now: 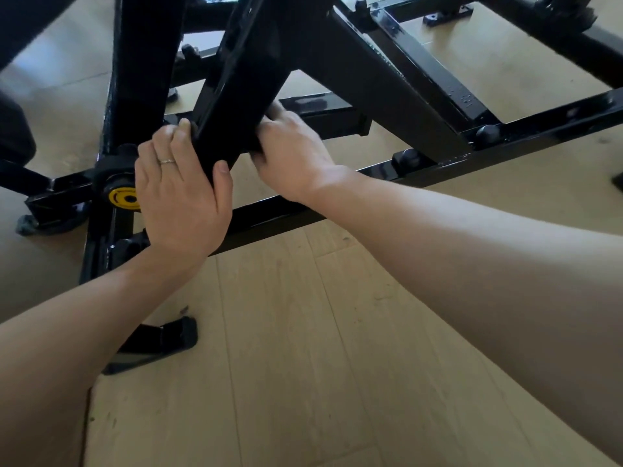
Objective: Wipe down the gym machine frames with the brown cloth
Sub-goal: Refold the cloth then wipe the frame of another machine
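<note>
A black gym machine frame [438, 165] of square steel tubes stands on the floor and fills the upper half of the view. One slanted black bar [236, 92] runs down toward me. My left hand [182, 197], wearing a ring, grips the bar's lower end, thumb on its front face and fingers round its left side. My right hand [293, 156] holds the same bar from the right, with its fingers curled behind it. No brown cloth shows; whether anything lies under my right palm is hidden.
A yellow round pivot cap [123, 198] sits on the frame just left of my left hand. A black foot bracket [161, 338] lies under my left forearm. Brown sheets [505, 55] cover the floor beneath the frame. Pale wood planks [303, 365] lie in front.
</note>
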Motion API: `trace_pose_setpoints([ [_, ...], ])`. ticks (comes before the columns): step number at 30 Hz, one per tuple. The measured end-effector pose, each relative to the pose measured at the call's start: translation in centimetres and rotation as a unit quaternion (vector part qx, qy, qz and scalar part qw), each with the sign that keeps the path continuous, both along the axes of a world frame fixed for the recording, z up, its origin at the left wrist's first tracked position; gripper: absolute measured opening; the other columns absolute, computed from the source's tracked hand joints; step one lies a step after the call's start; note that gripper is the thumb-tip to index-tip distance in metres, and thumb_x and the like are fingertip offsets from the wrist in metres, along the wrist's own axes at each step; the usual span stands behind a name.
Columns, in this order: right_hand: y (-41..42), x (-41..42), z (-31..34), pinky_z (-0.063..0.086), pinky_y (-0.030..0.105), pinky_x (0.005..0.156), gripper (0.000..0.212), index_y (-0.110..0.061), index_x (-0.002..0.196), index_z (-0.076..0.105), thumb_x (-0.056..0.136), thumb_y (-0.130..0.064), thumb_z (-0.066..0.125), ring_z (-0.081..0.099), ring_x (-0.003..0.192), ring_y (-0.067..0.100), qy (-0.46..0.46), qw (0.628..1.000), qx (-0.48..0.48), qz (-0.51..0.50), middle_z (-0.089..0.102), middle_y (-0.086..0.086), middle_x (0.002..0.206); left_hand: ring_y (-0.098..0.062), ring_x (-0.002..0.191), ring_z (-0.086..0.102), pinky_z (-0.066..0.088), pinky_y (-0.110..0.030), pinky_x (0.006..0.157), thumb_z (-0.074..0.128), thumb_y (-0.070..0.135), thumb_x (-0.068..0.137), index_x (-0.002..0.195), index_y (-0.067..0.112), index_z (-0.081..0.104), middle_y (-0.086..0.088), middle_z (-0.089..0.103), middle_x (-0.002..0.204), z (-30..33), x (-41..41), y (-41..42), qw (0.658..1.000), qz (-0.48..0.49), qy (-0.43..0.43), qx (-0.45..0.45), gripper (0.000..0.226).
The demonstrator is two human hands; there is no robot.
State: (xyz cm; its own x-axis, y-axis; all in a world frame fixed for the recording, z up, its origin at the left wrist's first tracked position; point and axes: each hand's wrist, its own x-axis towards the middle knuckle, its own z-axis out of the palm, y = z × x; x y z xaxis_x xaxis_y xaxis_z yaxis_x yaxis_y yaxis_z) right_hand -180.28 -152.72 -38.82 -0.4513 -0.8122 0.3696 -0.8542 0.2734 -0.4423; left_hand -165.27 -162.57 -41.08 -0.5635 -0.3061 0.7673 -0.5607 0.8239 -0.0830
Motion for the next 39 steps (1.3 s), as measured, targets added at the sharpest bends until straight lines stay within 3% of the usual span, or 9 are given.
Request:
trace_pose_setpoints([
  [5,0.4,-1.2,0.4,0.053,0.045,0.086,0.059,-0.025,0.149,0.046,0.092,-0.015,0.056,0.054,0.124,0.032,0.054,0.998,0.023,0.007,0.039,-0.001,0.155,-0.039,0.105,0.05,0.041,-0.046,0.088,0.038,0.035,0.105,0.137,-0.003,0.044,-0.024,0.053,0.127,0.1,0.1,0.0,1.0,-0.006,-0.006,0.006,0.05],
  [10,2.8,-3.5,-0.9,0.053,0.044,0.09,0.066,-0.008,0.153,0.032,0.091,-0.003,0.055,0.059,0.124,0.036,0.097,0.969,0.078,-0.214,0.049,0.015,0.147,-0.039,0.106,0.05,0.04,-0.045,0.088,0.036,0.038,0.106,0.138,-0.003,0.044,-0.024,0.053,0.128,0.2,0.3,0.0,1.0,-0.01,-0.011,0.014,0.052],
  [14,2.3,-2.9,-0.7,0.051,0.041,0.096,0.065,-0.003,0.153,0.027,0.095,-0.004,0.056,0.058,0.125,0.038,0.066,0.957,0.107,-0.263,0.048,0.02,0.146,-0.038,0.105,0.05,0.04,-0.044,0.087,0.034,0.039,0.107,0.138,-0.003,0.045,-0.024,0.053,0.127,0.4,0.2,0.2,1.0,-0.004,-0.015,0.008,0.053],
  [20,-0.1,0.6,1.1,0.051,0.045,0.095,0.049,-0.016,0.141,0.054,0.092,-0.009,0.053,0.05,0.125,0.033,0.01,0.996,0.07,-0.049,0.044,0.007,0.148,-0.037,0.107,0.05,0.04,-0.044,0.088,0.037,0.038,0.105,0.139,-0.002,0.043,-0.023,0.054,0.128,0.3,0.1,0.3,1.0,0.005,-0.013,0.014,0.053],
  [23,-0.4,1.0,0.8,0.05,0.043,0.086,0.042,-0.017,0.135,0.057,0.094,-0.009,0.052,0.048,0.123,0.03,-0.005,0.997,0.064,-0.041,0.041,0.003,0.148,-0.036,0.107,0.05,0.041,-0.044,0.088,0.035,0.039,0.105,0.139,-0.001,0.043,-0.022,0.053,0.128,0.1,0.1,0.2,1.0,0.003,-0.016,0.019,0.053],
  [29,1.7,-1.3,-0.8,0.048,0.044,0.072,0.075,-0.019,0.158,0.025,0.091,-0.004,0.057,0.052,0.118,0.035,0.041,0.983,0.111,-0.138,0.024,0.01,0.161,-0.036,0.108,0.049,0.041,-0.045,0.09,0.036,0.04,0.106,0.138,-0.001,0.043,-0.022,0.053,0.128,0.2,0.2,0.3,0.999,-0.003,-0.015,0.038,0.053],
  [32,3.9,-1.5,-1.2,0.05,0.045,0.091,0.081,-0.012,0.161,0.016,0.094,-0.008,0.061,0.052,0.125,0.039,0.068,0.963,0.148,-0.215,0.027,0.019,0.159,-0.038,0.109,0.05,0.041,-0.046,0.092,0.04,0.039,0.105,0.138,-0.002,0.043,-0.023,0.053,0.129,0.3,0.2,0.3,0.999,-0.007,-0.016,0.047,0.053],
  [35,6.8,-0.1,-1.1,0.054,0.045,0.094,0.068,-0.011,0.154,0.029,0.095,-0.01,0.061,0.059,0.115,0.037,-0.061,0.957,0.179,-0.221,0.039,0.019,0.146,-0.039,0.113,0.049,0.041,-0.048,0.095,0.042,0.039,0.105,0.141,-0.002,0.04,-0.024,0.051,0.131,0.3,0.5,0.3,0.997,-0.019,-0.029,0.067,0.054],
  [39,12.2,0.7,0.7,0.061,0.044,0.081,0.035,-0.017,0.13,0.054,0.096,-0.012,0.057,0.068,0.092,0.027,-0.305,0.894,0.285,-0.165,0.064,0.01,0.108,-0.039,0.113,0.046,0.039,-0.048,0.095,0.042,0.037,0.104,0.141,-0.002,0.039,-0.023,0.048,0.131,0.9,0.9,0.2,0.993,-0.047,-0.034,0.1,0.054],
])
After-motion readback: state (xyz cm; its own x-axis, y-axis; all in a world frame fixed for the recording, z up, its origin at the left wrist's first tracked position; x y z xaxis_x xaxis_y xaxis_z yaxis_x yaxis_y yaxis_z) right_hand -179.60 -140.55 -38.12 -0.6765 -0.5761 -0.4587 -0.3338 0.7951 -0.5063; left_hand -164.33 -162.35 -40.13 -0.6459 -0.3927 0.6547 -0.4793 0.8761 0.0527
